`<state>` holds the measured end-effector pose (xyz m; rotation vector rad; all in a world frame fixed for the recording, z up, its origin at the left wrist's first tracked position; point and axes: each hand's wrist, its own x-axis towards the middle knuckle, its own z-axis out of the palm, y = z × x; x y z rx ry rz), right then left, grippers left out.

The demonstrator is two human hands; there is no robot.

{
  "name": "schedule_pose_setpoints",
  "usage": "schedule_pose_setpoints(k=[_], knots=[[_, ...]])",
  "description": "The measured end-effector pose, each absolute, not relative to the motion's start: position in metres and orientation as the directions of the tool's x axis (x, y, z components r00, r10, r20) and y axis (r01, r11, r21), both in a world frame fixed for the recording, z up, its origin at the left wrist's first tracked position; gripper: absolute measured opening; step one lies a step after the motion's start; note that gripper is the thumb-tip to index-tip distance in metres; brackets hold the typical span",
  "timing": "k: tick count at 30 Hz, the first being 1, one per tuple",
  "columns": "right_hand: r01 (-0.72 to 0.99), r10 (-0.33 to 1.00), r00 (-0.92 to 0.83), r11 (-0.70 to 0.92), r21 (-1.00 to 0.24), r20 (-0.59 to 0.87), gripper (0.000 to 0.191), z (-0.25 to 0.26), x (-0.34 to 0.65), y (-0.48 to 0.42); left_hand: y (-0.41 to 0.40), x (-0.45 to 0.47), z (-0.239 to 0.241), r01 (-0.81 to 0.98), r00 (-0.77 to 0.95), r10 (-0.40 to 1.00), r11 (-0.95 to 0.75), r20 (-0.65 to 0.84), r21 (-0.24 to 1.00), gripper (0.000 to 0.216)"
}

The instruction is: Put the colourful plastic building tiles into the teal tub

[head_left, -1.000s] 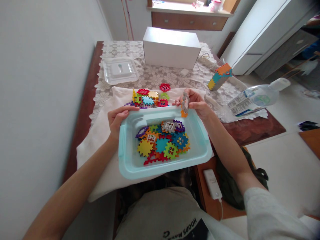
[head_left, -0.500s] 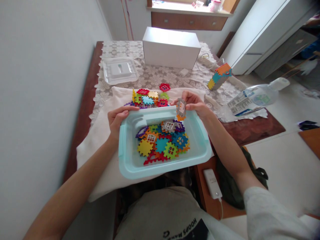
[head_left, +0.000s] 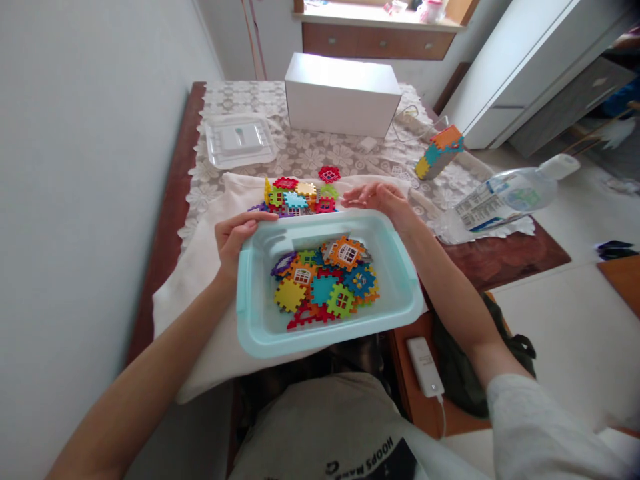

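Orange tile (head_left: pixel 345 252) lies in tub (head_left: pixel 400 300) below empty, spread rt hand (head_left: pixel 376 197); lt hand (head_left: pixel 235 235) grips tub rim.

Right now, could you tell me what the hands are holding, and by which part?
The left hand grips the bin at its far left rim. The right hand is open, holding nothing.

1. This is a home, most likely a living or dining room: a dark wooden table (head_left: pixel 165 220) covered with a white floral lace tablecloth (head_left: pixel 320 155) stands against a plain wall.
2. At 12 o'clock, a wooden drawer unit with round knobs (head_left: pixel 377 43) sits under a bright sill holding small household items.
3. At 2 o'clock stands a white cabinet (head_left: pixel 520 67).
4. Colourful plastic interlocking toy tiles (head_left: pixel 323 280) fill a pale turquoise plastic tub (head_left: pixel 400 307), children's playthings.
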<state>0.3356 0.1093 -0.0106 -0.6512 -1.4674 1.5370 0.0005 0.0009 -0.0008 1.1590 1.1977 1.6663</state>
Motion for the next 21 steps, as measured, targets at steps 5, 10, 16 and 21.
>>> schedule_pose_setpoints(k=[5,10,16,21], knots=[[0.017,0.846,-0.497,0.233,-0.972,0.194,0.040,-0.034,0.334,0.121,0.002,-0.002,-0.003,-0.061,-0.285,0.931,-0.254,0.227,0.965,0.034],[0.158,0.730,-0.655,0.386,-0.909,0.196,0.030,-0.059,0.338,0.131,0.002,-0.003,-0.007,-0.070,-0.283,0.932,-0.254,0.225,0.965,0.037],[0.196,0.684,-0.681,0.515,-0.835,0.262,0.034,-0.057,0.340,0.127,0.002,0.000,-0.002,-0.097,-0.276,0.933,-0.264,0.229,0.960,0.034],[0.250,0.756,-0.611,0.465,-0.849,0.235,0.046,-0.064,0.336,0.137,0.001,0.000,0.000,-0.093,-0.273,0.935,-0.258,0.225,0.961,0.032]])
